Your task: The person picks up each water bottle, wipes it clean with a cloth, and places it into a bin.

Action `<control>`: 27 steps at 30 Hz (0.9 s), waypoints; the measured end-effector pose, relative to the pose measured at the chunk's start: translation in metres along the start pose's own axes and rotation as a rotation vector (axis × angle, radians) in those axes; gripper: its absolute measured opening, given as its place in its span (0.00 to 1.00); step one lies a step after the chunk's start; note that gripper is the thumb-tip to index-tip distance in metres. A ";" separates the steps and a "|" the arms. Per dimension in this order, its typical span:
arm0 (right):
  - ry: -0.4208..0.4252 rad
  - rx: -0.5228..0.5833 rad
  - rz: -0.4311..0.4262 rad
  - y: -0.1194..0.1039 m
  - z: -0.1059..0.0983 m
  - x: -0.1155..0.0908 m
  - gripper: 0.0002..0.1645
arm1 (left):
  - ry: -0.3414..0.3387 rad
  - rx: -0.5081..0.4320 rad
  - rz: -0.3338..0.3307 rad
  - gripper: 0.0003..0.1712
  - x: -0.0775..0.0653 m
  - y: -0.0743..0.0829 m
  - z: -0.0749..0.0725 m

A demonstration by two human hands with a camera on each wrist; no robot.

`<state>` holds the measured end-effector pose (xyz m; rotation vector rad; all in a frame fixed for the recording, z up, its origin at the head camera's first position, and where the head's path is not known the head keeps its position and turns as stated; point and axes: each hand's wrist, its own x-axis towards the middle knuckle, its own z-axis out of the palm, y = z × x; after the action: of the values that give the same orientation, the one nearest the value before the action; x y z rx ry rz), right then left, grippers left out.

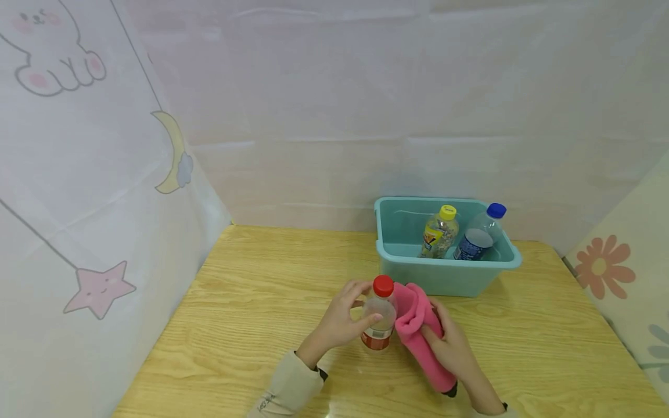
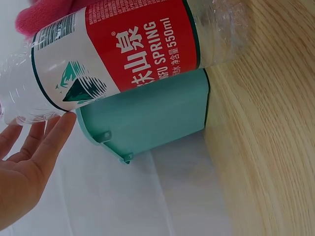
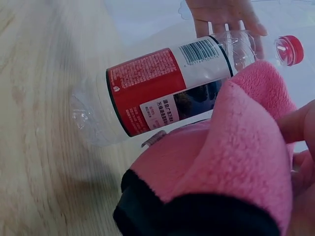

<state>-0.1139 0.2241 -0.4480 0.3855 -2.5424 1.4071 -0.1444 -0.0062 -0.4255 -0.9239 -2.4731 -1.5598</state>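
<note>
A clear plastic water bottle (image 1: 378,325) with a red cap and a red and white label stands upright on the wooden table. My left hand (image 1: 345,316) is at its left side, thumb in front and fingers behind. In the left wrist view, the fairly straight fingers of that hand (image 2: 29,169) touch the bottle (image 2: 123,54) near its shoulder. Just right of the bottle, my right hand (image 1: 449,342) grips a folded pink fleecy cloth (image 1: 425,348) with black trim. The right wrist view shows this cloth (image 3: 236,157) close against the bottle (image 3: 162,88), covering part of it.
Behind the hands sits a teal plastic bin (image 1: 444,278) on the wooden table (image 1: 261,296). Inside lean a yellow-capped bottle (image 1: 439,232) and a blue-capped bottle (image 1: 478,235). Printed fabric (image 1: 313,116) hangs around the back and sides.
</note>
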 end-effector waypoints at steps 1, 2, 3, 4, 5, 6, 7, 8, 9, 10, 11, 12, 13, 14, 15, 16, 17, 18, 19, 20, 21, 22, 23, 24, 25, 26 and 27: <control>0.023 0.010 -0.029 0.000 0.000 0.000 0.29 | -0.006 0.003 -0.004 0.30 0.000 0.000 0.000; 0.045 0.018 -0.055 0.001 0.000 0.000 0.29 | -0.011 0.006 -0.008 0.30 0.000 0.000 -0.001; 0.061 0.022 -0.072 0.002 0.000 0.000 0.29 | -0.015 0.006 -0.011 0.30 0.000 0.000 -0.001; 0.076 0.035 -0.091 0.003 0.000 0.000 0.28 | -0.019 0.007 -0.014 0.30 0.000 0.000 -0.002; 0.091 0.042 -0.104 0.003 0.001 0.000 0.29 | -0.023 0.008 -0.018 0.30 0.000 0.000 -0.002; 0.103 0.049 -0.110 0.004 0.001 0.001 0.29 | -0.027 0.006 -0.020 0.30 0.000 0.000 -0.003; 0.116 0.057 -0.112 0.003 0.001 0.001 0.29 | -0.031 0.008 -0.020 0.30 0.000 -0.001 -0.003; 0.125 0.059 -0.110 0.003 0.001 0.001 0.28 | -0.035 0.006 -0.023 0.31 0.000 -0.001 -0.003; 0.137 0.062 -0.107 0.002 0.002 0.001 0.28 | -0.040 0.002 -0.027 0.31 0.000 -0.001 -0.004; 0.150 0.066 -0.107 0.001 0.001 0.001 0.28 | -0.042 0.001 -0.032 0.31 0.000 -0.002 -0.004; 0.163 0.068 -0.105 -0.001 0.001 0.001 0.28 | -0.043 -0.002 -0.036 0.30 -0.001 -0.002 -0.005; 0.174 0.071 -0.103 -0.003 0.001 0.001 0.27 | -0.044 -0.006 -0.039 0.30 -0.001 -0.002 -0.005; 0.186 0.075 -0.104 -0.004 0.001 0.001 0.27 | -0.045 -0.010 -0.041 0.30 -0.001 -0.002 -0.005; 0.197 0.077 -0.107 -0.006 0.000 0.001 0.27 | -0.046 -0.016 -0.046 0.30 -0.001 -0.002 -0.005; 0.208 0.084 -0.113 -0.008 0.000 0.001 0.27 | -0.046 -0.020 -0.046 0.30 -0.001 -0.002 -0.006; 0.215 0.087 -0.117 -0.009 -0.001 0.001 0.27 | -0.047 -0.022 -0.047 0.29 -0.001 -0.003 -0.006; 0.218 0.089 -0.119 -0.010 -0.002 0.002 0.27 | -0.049 -0.023 -0.047 0.29 -0.001 -0.003 -0.006; 0.222 0.089 -0.122 -0.011 -0.002 0.002 0.26 | -0.052 -0.023 -0.046 0.29 -0.001 -0.003 -0.006; 0.225 0.089 -0.125 -0.012 -0.003 0.002 0.26 | -0.054 -0.022 -0.044 0.29 -0.001 -0.004 -0.006; 0.226 0.086 -0.127 -0.012 -0.003 0.003 0.26 | -0.055 -0.020 -0.040 0.29 -0.001 -0.004 -0.006; 0.227 0.080 -0.128 -0.012 -0.004 0.003 0.26 | -0.054 -0.018 -0.035 0.28 -0.001 -0.005 -0.006; 0.227 0.070 -0.128 -0.013 -0.004 0.003 0.26 | -0.053 -0.014 -0.030 0.28 -0.001 -0.006 -0.006; 0.227 0.065 -0.131 -0.013 -0.005 0.004 0.26 | -0.052 -0.010 -0.024 0.28 -0.001 -0.006 -0.006; 0.226 0.062 -0.134 -0.013 -0.005 0.004 0.25 | -0.050 -0.007 -0.018 0.27 0.000 -0.007 -0.006; 0.226 0.056 -0.137 -0.014 -0.006 0.005 0.25 | -0.048 -0.004 -0.014 0.27 0.000 -0.007 -0.007; 0.224 0.049 -0.141 -0.015 -0.006 0.006 0.25 | -0.046 0.000 -0.012 0.27 0.000 -0.007 -0.007; 0.222 0.046 -0.147 -0.016 -0.007 0.007 0.25 | -0.044 0.001 -0.013 0.27 0.001 -0.006 -0.007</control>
<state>-0.1147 0.2215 -0.4297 0.3916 -2.2617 1.3731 -0.1499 -0.0137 -0.4268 -0.9537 -2.5141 -1.5591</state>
